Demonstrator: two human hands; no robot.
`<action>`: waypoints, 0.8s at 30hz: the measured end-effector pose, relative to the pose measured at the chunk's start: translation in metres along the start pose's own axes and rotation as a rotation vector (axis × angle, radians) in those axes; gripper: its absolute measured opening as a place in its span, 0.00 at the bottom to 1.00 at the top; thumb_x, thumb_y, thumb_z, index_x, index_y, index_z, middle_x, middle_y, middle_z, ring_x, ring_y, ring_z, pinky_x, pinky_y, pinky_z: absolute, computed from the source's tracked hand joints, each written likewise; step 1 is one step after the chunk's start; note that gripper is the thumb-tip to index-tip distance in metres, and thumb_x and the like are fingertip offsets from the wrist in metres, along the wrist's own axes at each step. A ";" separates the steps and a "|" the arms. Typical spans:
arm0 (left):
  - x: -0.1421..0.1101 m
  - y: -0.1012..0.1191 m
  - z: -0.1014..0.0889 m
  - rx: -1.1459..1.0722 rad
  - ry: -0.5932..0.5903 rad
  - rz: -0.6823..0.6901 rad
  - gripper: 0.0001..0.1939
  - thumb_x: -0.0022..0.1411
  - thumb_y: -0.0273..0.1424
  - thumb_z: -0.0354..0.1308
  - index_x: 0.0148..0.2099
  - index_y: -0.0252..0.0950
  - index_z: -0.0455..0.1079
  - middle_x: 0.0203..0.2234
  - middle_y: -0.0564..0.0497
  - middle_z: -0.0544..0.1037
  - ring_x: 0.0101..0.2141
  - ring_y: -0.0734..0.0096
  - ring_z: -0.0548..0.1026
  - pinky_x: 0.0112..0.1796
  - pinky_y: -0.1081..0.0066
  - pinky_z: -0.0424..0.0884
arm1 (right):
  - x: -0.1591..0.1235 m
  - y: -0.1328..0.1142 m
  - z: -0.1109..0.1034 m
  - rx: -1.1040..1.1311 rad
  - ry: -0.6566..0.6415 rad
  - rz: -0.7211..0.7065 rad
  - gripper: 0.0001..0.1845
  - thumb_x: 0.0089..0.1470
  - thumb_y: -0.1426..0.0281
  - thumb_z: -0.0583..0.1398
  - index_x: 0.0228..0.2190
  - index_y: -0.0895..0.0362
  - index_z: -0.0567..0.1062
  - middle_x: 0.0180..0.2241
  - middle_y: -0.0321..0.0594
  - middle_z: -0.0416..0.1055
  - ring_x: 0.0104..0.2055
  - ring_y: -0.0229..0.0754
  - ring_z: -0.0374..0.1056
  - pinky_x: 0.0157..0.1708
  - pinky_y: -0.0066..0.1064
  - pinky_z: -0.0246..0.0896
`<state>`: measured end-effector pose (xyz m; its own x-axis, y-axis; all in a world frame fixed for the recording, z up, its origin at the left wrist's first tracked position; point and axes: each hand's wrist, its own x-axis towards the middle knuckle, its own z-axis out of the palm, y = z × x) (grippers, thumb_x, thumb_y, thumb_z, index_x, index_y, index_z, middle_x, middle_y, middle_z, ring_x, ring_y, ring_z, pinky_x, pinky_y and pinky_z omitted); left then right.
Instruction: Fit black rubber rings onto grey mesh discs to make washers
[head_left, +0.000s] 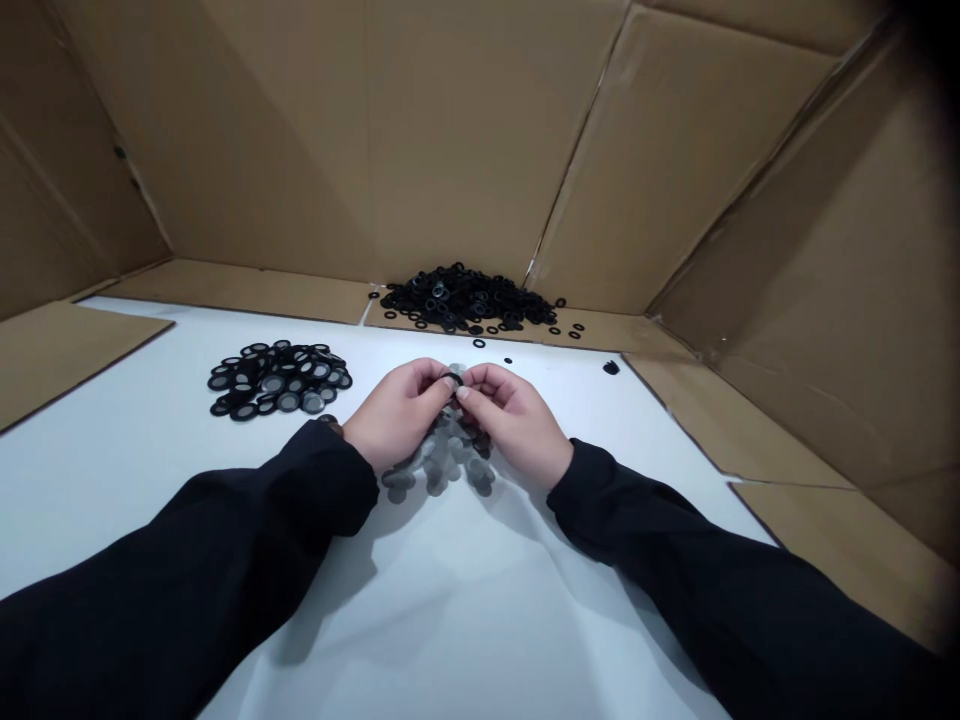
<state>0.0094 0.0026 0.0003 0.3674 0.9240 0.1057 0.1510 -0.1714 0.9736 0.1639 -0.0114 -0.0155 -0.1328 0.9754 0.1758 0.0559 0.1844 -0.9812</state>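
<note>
Between my fingertips is a small black rubber ring [453, 378], pinched from both sides. My left hand [397, 412] is closed on its left edge, thumb on top. From the other side my right hand [519, 420] grips it with thumb and bent fingers. Whether a disc sits inside the ring is too small to tell. Below the hands lies a loose pile of thin grey discs [442, 462], partly hidden by them. Left of my left hand is a heap of black rings with grey discs in them [274, 383].
A large pile of black rings [472, 298] lies at the back against the cardboard wall [465, 130]. A few stray rings lie around it. A small black piece [611, 368] sits at the right on the white table surface [465, 620]. Cardboard strips [682, 425] border the surface.
</note>
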 end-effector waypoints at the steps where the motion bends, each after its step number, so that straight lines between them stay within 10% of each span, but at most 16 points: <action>1: -0.001 0.001 -0.001 0.028 -0.013 0.000 0.09 0.60 0.36 0.54 0.34 0.34 0.66 0.24 0.56 0.68 0.24 0.77 0.64 0.27 0.74 0.61 | 0.000 0.000 -0.001 0.000 0.008 0.001 0.14 0.49 0.60 0.63 0.32 0.57 0.70 0.25 0.32 0.66 0.25 0.33 0.60 0.25 0.26 0.56; 24: -0.001 0.001 -0.001 0.089 0.039 0.073 0.11 0.61 0.37 0.54 0.34 0.34 0.67 0.25 0.55 0.69 0.25 0.76 0.64 0.26 0.75 0.60 | -0.001 0.004 -0.003 -0.065 -0.100 -0.028 0.10 0.59 0.61 0.55 0.33 0.55 0.67 0.26 0.32 0.63 0.26 0.34 0.58 0.26 0.27 0.55</action>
<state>0.0079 0.0018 0.0013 0.3449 0.9202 0.1851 0.2064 -0.2668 0.9414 0.1673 -0.0114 -0.0197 -0.2328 0.9535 0.1915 0.1140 0.2223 -0.9683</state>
